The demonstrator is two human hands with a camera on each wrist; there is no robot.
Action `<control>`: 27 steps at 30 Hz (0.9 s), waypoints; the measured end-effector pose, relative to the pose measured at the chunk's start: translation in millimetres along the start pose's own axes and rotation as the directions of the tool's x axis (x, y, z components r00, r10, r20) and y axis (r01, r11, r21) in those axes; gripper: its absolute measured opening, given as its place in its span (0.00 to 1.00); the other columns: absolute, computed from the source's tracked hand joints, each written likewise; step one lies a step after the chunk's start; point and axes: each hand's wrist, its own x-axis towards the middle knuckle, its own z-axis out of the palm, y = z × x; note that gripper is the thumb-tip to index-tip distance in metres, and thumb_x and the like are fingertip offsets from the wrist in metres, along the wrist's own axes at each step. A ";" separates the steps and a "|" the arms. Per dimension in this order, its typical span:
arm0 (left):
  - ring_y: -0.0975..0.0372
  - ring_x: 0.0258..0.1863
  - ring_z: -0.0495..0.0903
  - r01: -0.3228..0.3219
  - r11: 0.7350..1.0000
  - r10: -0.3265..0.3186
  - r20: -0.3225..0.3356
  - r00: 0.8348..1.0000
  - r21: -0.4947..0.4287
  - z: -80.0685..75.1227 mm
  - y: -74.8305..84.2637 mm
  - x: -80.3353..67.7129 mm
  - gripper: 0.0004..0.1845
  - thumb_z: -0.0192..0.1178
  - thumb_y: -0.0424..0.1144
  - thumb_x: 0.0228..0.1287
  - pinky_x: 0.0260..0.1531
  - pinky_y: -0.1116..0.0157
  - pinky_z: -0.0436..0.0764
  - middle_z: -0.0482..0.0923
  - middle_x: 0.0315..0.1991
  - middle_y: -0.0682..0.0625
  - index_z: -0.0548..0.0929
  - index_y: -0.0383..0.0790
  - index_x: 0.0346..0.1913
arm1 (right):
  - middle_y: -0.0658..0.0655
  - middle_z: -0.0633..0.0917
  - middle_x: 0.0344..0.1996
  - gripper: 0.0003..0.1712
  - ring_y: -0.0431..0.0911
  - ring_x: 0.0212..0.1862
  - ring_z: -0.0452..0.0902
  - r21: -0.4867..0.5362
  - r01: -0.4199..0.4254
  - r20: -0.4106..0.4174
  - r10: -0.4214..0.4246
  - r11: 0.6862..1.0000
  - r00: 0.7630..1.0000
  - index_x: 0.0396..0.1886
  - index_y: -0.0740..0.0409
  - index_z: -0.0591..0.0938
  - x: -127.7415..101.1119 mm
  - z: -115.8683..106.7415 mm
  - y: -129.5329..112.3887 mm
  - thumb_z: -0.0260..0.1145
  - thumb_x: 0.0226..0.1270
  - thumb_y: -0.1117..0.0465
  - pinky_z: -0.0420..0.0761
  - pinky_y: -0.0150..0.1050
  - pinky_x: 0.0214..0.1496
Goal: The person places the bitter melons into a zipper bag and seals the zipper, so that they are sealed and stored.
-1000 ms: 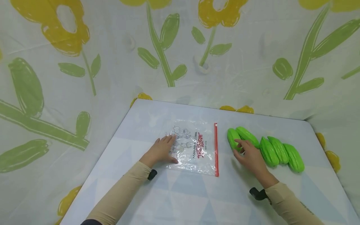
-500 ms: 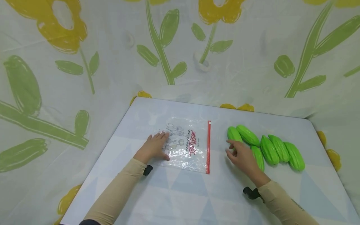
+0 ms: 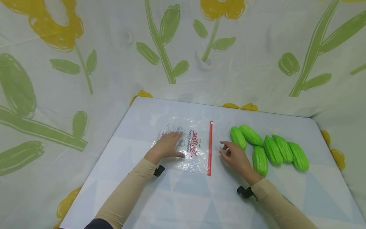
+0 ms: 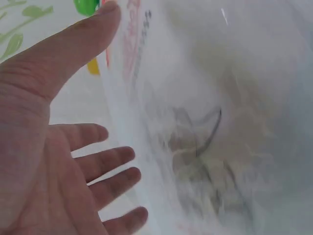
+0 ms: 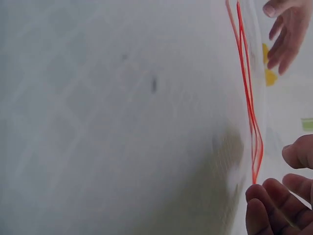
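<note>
On counter (image 3: 186, 197): left hand (image 3: 166, 147) lying flat, fingers straight, pressing clear zip bag (image 3: 197, 152). Right hand (image 3: 235, 157) hovering just right of bag's red zipper strip (image 3: 210, 148), fingers loosely curled, gripping nothing. Bag lying flat, appearing empty. Six green gourds (image 3: 271, 151) sitting right of hand, outside bag.

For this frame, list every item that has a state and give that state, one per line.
Clear plastic zip bag with a red seal strip: lying flat on the table, empty as far as visible; whether the seal is open or closed cannot be told.
Six green ridged plastic gourds: lying loose on the table, outside the bag, untouched.
Left hand: fingers straight, pressing flat on the bag.
Right hand: loosely curled, empty, between bag and gourds.
</note>
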 end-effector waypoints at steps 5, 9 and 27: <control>0.52 0.69 0.54 -0.087 0.996 0.087 -0.028 0.996 -0.027 11.6 16.0 11.2 0.59 0.64 0.69 0.42 0.67 0.56 0.55 0.54 0.71 0.44 0.52 0.41 0.73 | 0.50 0.79 0.34 0.25 0.42 0.32 0.72 0.040 -0.018 0.002 0.018 0.999 1.000 0.55 0.57 0.77 4.8 7.0 -3.0 0.67 0.58 0.56 0.77 0.36 0.34; 0.51 0.71 0.48 -0.131 0.991 0.130 -0.035 0.991 -0.028 20.1 25.7 16.9 0.60 0.63 0.69 0.43 0.68 0.54 0.52 0.50 0.72 0.43 0.49 0.41 0.73 | 0.51 0.79 0.34 0.24 0.43 0.34 0.72 0.070 -0.043 0.011 0.042 0.997 0.999 0.54 0.57 0.77 9.1 12.0 -4.2 0.68 0.58 0.55 0.77 0.37 0.36; 0.53 0.72 0.46 -0.088 0.996 0.088 -0.010 0.996 -0.013 29.5 35.9 15.0 0.60 0.64 0.68 0.42 0.69 0.54 0.48 0.47 0.73 0.46 0.46 0.46 0.74 | 0.51 0.77 0.33 0.21 0.44 0.36 0.70 0.096 -0.087 0.087 0.079 0.992 0.993 0.50 0.55 0.81 21.2 26.4 -7.9 0.67 0.59 0.52 0.74 0.37 0.38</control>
